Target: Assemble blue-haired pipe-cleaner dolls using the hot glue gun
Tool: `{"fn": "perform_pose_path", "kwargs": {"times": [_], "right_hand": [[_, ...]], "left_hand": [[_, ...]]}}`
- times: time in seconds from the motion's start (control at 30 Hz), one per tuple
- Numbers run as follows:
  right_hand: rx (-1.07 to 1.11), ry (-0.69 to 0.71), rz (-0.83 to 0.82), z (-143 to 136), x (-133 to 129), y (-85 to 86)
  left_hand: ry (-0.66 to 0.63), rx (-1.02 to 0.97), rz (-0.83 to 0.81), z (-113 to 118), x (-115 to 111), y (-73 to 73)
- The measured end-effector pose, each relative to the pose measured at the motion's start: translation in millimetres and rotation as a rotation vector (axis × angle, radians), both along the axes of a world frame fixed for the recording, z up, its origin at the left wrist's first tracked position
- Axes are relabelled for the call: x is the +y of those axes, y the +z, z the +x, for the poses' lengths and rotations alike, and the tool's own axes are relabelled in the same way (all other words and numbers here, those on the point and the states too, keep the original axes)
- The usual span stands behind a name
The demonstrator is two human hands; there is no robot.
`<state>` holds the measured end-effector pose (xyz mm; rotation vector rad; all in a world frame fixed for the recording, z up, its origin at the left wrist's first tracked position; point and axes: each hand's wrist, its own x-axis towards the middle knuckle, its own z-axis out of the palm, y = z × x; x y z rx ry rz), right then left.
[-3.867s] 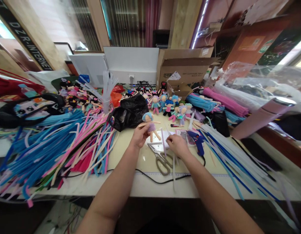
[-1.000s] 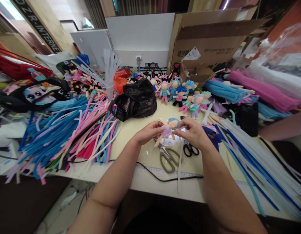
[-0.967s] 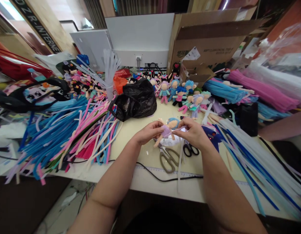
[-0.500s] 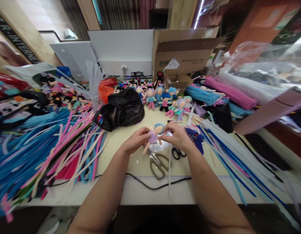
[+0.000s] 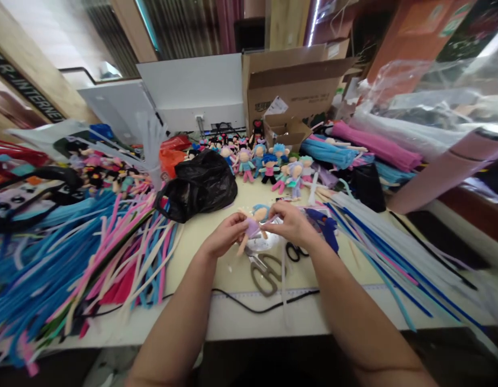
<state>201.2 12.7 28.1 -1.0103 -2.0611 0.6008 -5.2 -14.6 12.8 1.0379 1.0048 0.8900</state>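
A small doll [image 5: 252,228] with blue hair, a lilac body and beige limbs is held over the middle of the table. My left hand [image 5: 229,232] pinches it at its lilac body from the left. On the right, my right hand [image 5: 288,221] has its fingers pressed together on a thin lilac strip [image 5: 269,221] that runs to the doll's body. Below the doll lie scissors with grey-brown handles [image 5: 267,275]. Black-handled scissors [image 5: 296,251] are partly hidden by my right hand, beside a blue glue gun [image 5: 323,227].
Finished dolls [image 5: 268,166] stand behind a black plastic bag [image 5: 208,180]. Colourful pipe cleaners [image 5: 71,252] cover the left, and white and blue ones [image 5: 385,252] the right. A pink cylinder [image 5: 442,172] leans at the right. A black cable [image 5: 257,310] crosses the front.
The camera view has shifted slightly, so the background sits differently. Both hands keep their hold, with little change in the doll and the lilac strip.
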Motion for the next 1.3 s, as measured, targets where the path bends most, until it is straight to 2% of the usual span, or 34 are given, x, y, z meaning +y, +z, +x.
{"fn": "perform_pose_path", "kwargs": {"times": [0.77, 1.07, 1.3], "right_hand": [[-0.051, -0.031, -0.009, -2.1, -1.0, 5.8], [-0.026, -0.016, -0.011, -0.5, -0.7, 1.8], [0.08, 0.092, -0.192, 5.6, -1.4, 4.5]], "left_hand": [[-0.004, -0.019, 0.035, -0.8, 1.9, -2.5], [-0.001, 0.008, 0.026, -2.5, 2.6, -5.1], [0.05, -0.013, 0.019, -3.4, 4.0, -7.2]]}}
